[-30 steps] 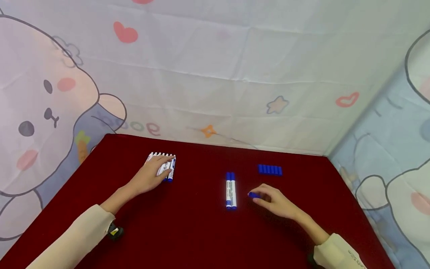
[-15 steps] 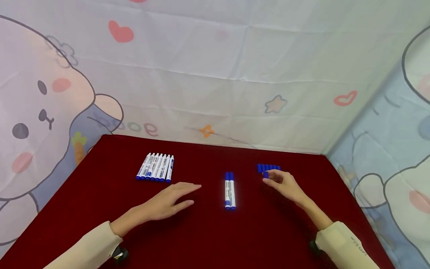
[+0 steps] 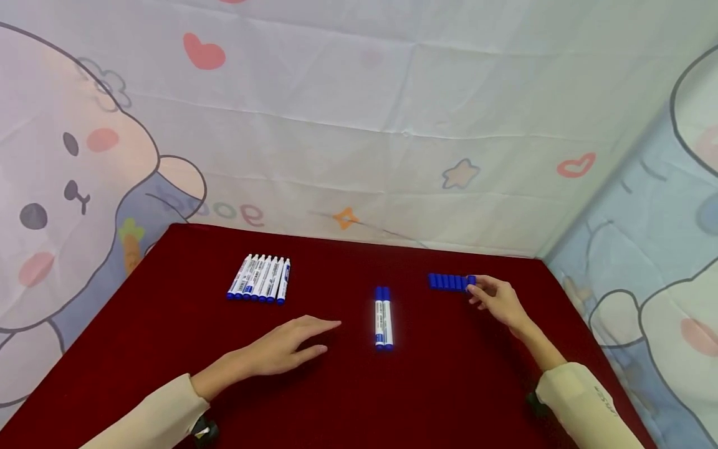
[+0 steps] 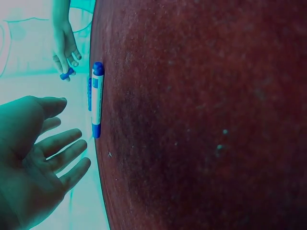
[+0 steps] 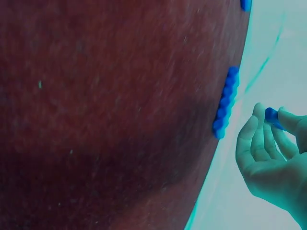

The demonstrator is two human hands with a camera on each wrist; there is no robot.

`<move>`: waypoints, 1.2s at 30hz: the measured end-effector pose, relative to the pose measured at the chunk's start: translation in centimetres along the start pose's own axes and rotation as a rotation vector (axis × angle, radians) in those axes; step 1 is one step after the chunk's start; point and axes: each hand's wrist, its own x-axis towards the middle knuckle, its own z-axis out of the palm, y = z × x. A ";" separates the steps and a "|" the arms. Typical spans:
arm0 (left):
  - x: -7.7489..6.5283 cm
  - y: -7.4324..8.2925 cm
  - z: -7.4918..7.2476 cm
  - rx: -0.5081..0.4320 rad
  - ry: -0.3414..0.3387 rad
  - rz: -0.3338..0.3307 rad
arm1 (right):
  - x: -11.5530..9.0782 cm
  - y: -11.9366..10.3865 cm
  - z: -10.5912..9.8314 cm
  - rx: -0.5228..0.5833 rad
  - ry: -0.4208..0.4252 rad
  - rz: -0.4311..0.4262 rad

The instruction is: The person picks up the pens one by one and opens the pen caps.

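Observation:
My right hand (image 3: 499,300) pinches a small blue marker cap (image 3: 472,280) between thumb and fingertips, right at the right end of a row of blue caps (image 3: 447,282). In the right wrist view that cap (image 5: 271,116) appears above the table's surface, apart from the row (image 5: 225,103). My left hand (image 3: 286,348) hovers with fingers extended, holding nothing, left of two markers. These two white markers (image 3: 379,321) lie side by side, with blue caps at their far ends. In the left wrist view, a marker (image 4: 97,100) lies beyond my left fingertips.
Several white markers (image 3: 260,279) lie in a slanted row at the back left, white tips away from me and blue ends toward me. Dark red cloth (image 3: 336,399) covers the table. A printed curtain (image 3: 314,125) hangs behind it and along the sides.
My left hand has come off the marker row and moved right and nearer me. My right hand has carried the cap from beside the two markers back and right to the cap row.

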 end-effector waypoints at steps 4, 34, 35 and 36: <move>-0.1 0.1 0.1 0.002 -0.004 -0.001 | 0.7 1.1 -0.4 -0.009 0.044 0.046; 0.0 0.8 0.0 -0.076 -0.060 -0.026 | 3.7 3.3 1.7 -0.330 0.193 0.211; 0.0 0.8 0.0 -0.075 -0.058 -0.024 | 3.7 3.1 1.7 -0.342 0.185 0.210; 0.0 0.8 0.0 -0.072 -0.057 -0.023 | 3.7 3.0 1.7 -0.343 0.176 0.206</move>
